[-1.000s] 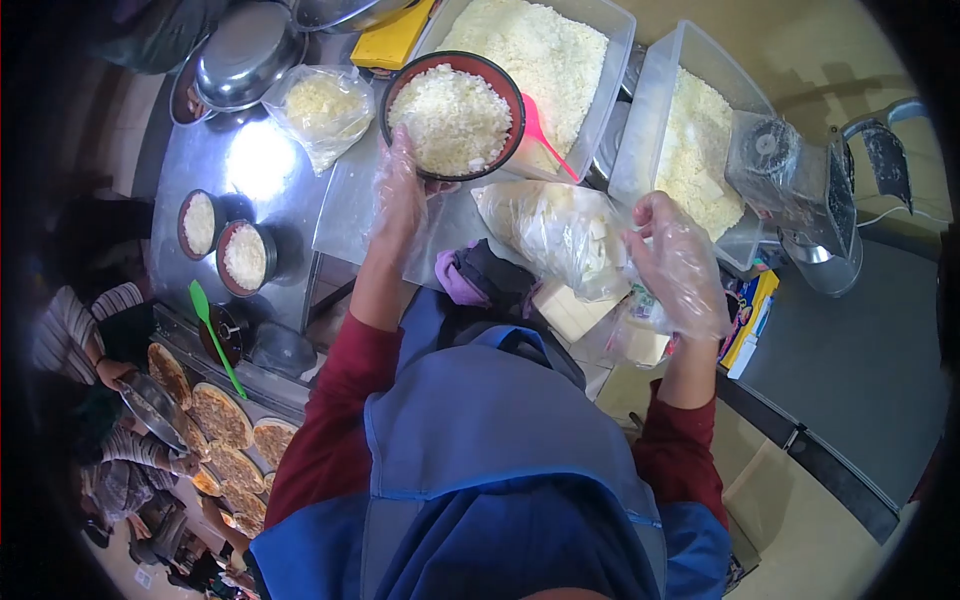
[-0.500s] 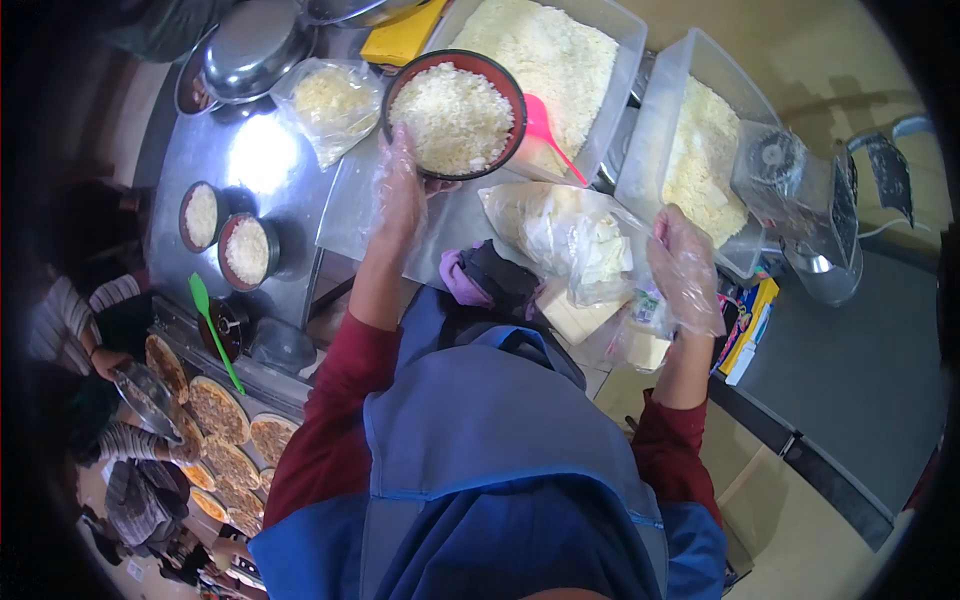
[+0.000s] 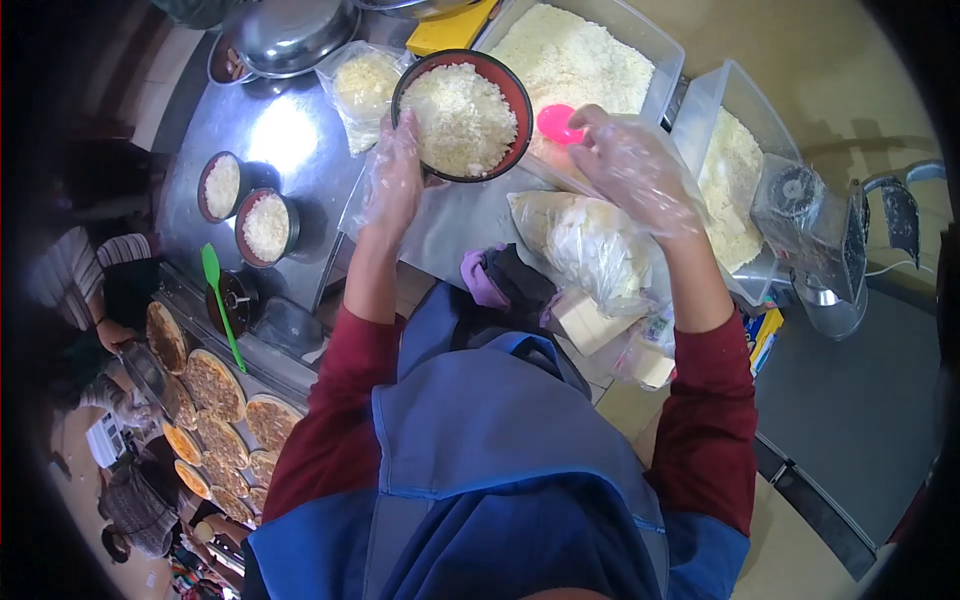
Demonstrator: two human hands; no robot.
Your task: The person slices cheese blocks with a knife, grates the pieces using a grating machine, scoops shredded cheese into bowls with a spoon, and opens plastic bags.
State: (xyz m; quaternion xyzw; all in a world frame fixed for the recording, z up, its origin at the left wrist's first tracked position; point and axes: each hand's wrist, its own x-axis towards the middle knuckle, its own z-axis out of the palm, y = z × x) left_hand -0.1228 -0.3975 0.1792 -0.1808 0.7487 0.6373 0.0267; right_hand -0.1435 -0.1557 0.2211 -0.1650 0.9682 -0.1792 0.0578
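Note:
My left hand (image 3: 397,180), in a clear plastic glove, grips the near left rim of a dark bowl with a red inside (image 3: 525,110). White crumbled food (image 3: 462,120) fills much of that bowl. My gloved right hand (image 3: 635,170) is at the near edge of a clear tub (image 3: 676,75) of pale crumbs, its fingers curled beside the pink spoon (image 3: 558,124). The spoon's handle is hidden by the hand. Below the right hand lies a plastic bag of white pieces (image 3: 590,240).
Two small filled bowls (image 3: 222,187) stand at left, near a green spatula (image 3: 223,300). A second tub (image 3: 735,190) and a metal-and-plastic machine (image 3: 815,220) are at right. Flat topped breads (image 3: 215,385) lie lower left, where another person's hand (image 3: 115,335) holds a metal bowl (image 3: 148,378).
My right hand has moved up and left from the bag to the pink spoon. My left hand still holds the bowl. The view has shifted, moving the surroundings slightly right.

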